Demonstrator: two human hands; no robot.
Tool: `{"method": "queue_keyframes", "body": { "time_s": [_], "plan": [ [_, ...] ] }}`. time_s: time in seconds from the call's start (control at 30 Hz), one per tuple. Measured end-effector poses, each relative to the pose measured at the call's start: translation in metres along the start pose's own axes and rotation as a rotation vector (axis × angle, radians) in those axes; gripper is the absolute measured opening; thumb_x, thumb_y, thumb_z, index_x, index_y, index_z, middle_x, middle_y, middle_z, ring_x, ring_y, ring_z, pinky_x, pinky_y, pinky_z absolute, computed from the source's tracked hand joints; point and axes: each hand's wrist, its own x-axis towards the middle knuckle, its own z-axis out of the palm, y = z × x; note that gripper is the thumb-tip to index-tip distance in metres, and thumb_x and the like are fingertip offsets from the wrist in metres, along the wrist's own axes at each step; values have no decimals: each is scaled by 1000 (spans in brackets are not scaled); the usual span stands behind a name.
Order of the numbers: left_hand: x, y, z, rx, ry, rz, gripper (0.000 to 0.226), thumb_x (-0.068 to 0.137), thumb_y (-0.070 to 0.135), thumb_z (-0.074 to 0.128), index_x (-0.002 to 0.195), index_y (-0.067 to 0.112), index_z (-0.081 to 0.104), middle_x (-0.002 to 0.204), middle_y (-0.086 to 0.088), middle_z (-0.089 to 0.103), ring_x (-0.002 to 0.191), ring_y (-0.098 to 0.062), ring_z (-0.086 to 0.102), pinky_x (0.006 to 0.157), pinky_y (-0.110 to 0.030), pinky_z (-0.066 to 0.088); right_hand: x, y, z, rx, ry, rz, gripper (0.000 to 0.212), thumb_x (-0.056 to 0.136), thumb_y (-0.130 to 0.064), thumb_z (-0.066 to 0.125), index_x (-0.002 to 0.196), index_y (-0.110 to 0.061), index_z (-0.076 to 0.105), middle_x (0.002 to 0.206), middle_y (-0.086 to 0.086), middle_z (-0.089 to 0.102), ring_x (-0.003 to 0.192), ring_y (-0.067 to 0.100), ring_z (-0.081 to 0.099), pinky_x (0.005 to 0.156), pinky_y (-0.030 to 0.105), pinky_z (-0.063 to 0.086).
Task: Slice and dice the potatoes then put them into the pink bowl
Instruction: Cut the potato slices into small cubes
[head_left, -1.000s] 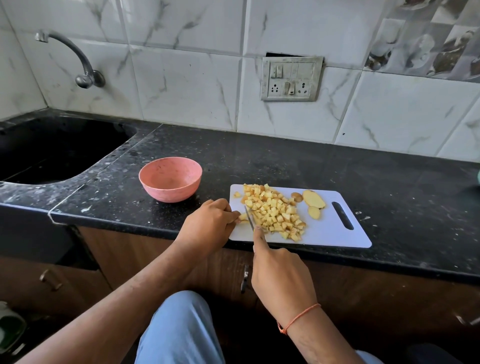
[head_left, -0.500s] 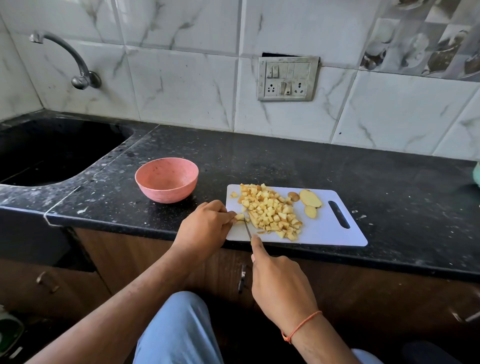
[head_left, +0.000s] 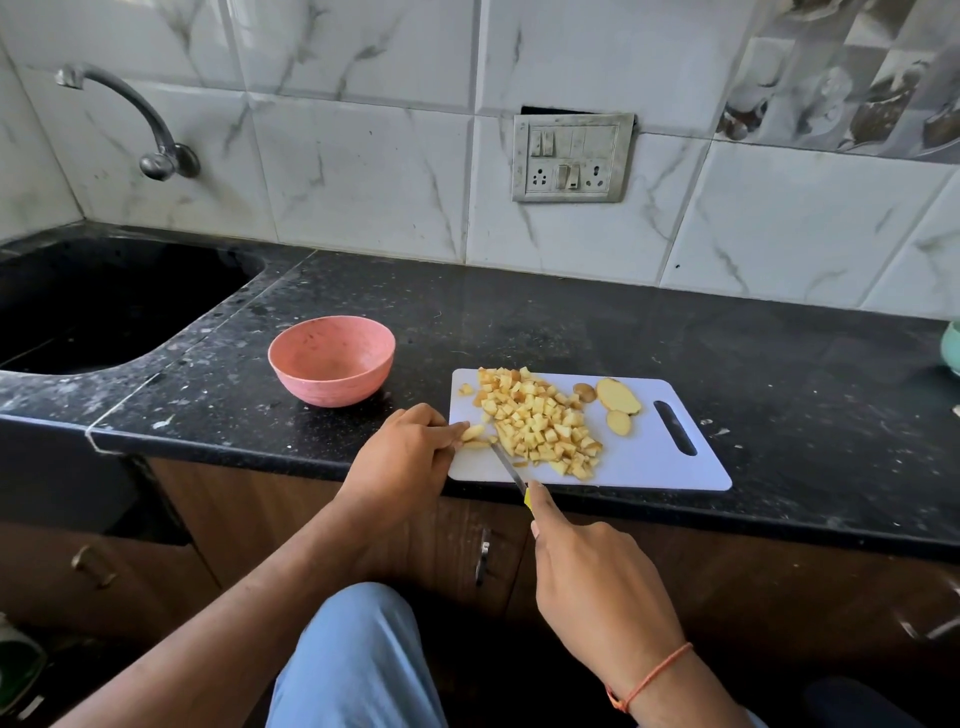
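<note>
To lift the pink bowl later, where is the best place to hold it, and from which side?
Probably the bowl's near rim, from the front-left: it stands upright and empty, its mouth open. The board lies close on its right, so the left hand is nearest.

Soft, even daylight fills the scene, brightest on the wall tiles (head_left: 363, 171), which show a mild sheen. The dark worktop (head_left: 571, 322) carries a faint reflection of the tiles near the wall. The pink bowl (head_left: 332, 358) casts only a weak shadow to its right. Under the worktop it is dim. Wide-angle distortion bends the tile lines at the edges. Focus is sharp throughout, with no motion blur.
</note>
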Motion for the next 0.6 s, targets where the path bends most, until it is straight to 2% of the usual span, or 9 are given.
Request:
{"method": "queue_keyframes", "body": {
  "time_s": [0.1,0.2,0.37,0.47,0.53,0.6],
  "plan": [
    [0,-1,-2,-135,-7,-84,28,101,30,71,128,27,78,100,16,65,90,-9,63,77,-28,54,-6,-1,0,26,8,4,57,111,-34,33,164,-32,14,66,-8,57,54,10,54,47,22,34],
    [0,-1,-8,-268,-22,-167,26,98,32,77,124,28,80,102,19,70,90,-4,67,75,-16,50,-5,-1,-3,62,59,9,56,111,-37,30,165,-34,13,62,-8,52,52,12,52,46,22,32],
    [2,1,-10,-249,-19,-166,24,96,35,77,120,30,81,101,20,71,88,2,65,68,-8,44,6,-13,-8,17,125,-37,56,111,-36,33,165,-30,20,57,-10,43,46,11,42,43,24,22],
    [3,3,-9,-192,-9,-127,25,98,35,75,121,28,81,100,18,69,87,-2,66,72,-11,48,13,-19,-3,-19,122,-63,59,110,-33,36,165,-28,19,60,-9,44,49,11,40,44,25,20],
    [2,4,-9,-138,-2,-82,26,99,36,73,122,26,81,99,15,68,87,-5,66,75,-24,56,16,-21,3,-39,108,-75,61,109,-32,36,166,-26,15,64,-8,49,53,12,44,45,25,21],
    [2,4,-9,-91,3,-49,27,101,37,70,123,26,80,99,14,65,87,-7,65,75,-30,57,19,-25,8,-62,83,-70,62,109,-30,36,166,-26,11,68,-6,54,56,12,48,47,27,26]
  ]
}}
